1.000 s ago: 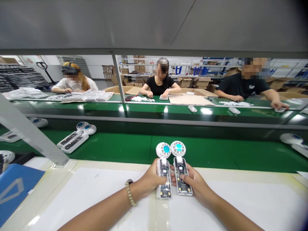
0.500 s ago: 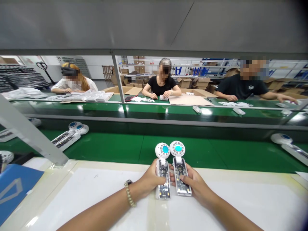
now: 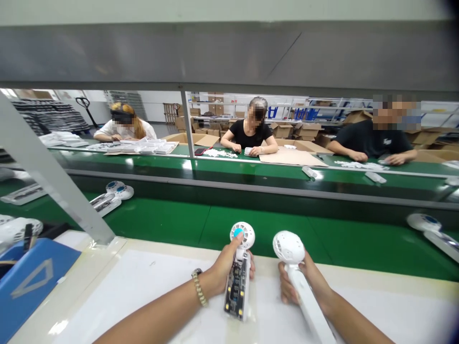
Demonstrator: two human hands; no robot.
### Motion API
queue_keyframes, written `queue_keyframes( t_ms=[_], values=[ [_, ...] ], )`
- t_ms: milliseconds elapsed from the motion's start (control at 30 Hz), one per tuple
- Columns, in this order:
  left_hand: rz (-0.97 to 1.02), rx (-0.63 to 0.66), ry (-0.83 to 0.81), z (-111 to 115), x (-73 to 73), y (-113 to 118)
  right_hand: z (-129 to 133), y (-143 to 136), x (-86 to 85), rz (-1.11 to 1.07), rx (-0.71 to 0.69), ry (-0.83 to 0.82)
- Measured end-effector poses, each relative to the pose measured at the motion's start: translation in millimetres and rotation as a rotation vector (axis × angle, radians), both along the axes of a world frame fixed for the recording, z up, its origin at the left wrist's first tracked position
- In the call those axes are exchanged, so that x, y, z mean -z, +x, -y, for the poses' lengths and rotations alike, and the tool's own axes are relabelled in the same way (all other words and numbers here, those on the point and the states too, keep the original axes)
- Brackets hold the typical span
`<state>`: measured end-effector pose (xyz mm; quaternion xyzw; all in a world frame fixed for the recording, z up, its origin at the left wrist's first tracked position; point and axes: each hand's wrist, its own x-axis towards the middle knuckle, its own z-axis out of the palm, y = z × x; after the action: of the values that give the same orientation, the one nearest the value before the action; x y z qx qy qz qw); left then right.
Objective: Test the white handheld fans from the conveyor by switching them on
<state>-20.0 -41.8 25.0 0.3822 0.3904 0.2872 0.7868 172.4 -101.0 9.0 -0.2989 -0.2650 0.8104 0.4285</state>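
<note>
Held in my left hand [image 3: 224, 265] is a white handheld fan [image 3: 237, 286] with its circuit board facing up. My left thumb rests on the blue centre of its round head. My right hand [image 3: 311, 282] grips a second white fan [image 3: 304, 296], whose smooth white back faces up, its handle slanting toward the bottom edge. The two fans are apart, above the white work surface [image 3: 172, 306].
A green belt [image 3: 179, 222] runs beyond the work surface, with fans [image 3: 116, 193] at left and another fan [image 3: 433, 231] at right. A blue bin [image 3: 39, 286] stands at left beside a slanted post [image 3: 60, 181]. Three people sit across the line.
The two fans have moved apart. The right one has been turned over, from circuit side to smooth back. My left thumb has moved from the handle to the fan head. The view has shifted slightly.
</note>
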Motion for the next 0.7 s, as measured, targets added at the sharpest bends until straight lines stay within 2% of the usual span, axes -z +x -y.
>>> queue_keyframes(
  t_ms=[100,200,300,367,467,533,633,700],
  values=[
    [-0.111,-0.218,0.273,-25,-1.0,-11,-20,20,1.5,0.162,0.216,0.105],
    [-0.256,-0.379,0.62,-62,0.9,-35,-46,47,9.7,0.533,0.506,0.284],
    [-0.576,-0.401,0.947,-95,7.4,-63,-71,72,24.0,0.975,0.645,0.495],
    [-0.785,-0.397,1.039,-107,12.8,-76,-82,81,32.2,1.187,0.655,0.579],
    [-0.904,-0.427,1.058,-107,17.2,-79,-85,81,36.6,1.303,0.664,0.625],
    [-0.963,-0.438,1.174,-97,15.9,-74,-78,74,34.5,1.365,0.676,0.689],
    [-1.003,-0.35,1.579,-73,10.4,-58,-59,52,28.3,1.51,0.696,0.859],
    [-0.949,-0.144,1.835,-55,8.6,-45,-46,33,24.6,1.57,0.532,1.012]
  ],
)
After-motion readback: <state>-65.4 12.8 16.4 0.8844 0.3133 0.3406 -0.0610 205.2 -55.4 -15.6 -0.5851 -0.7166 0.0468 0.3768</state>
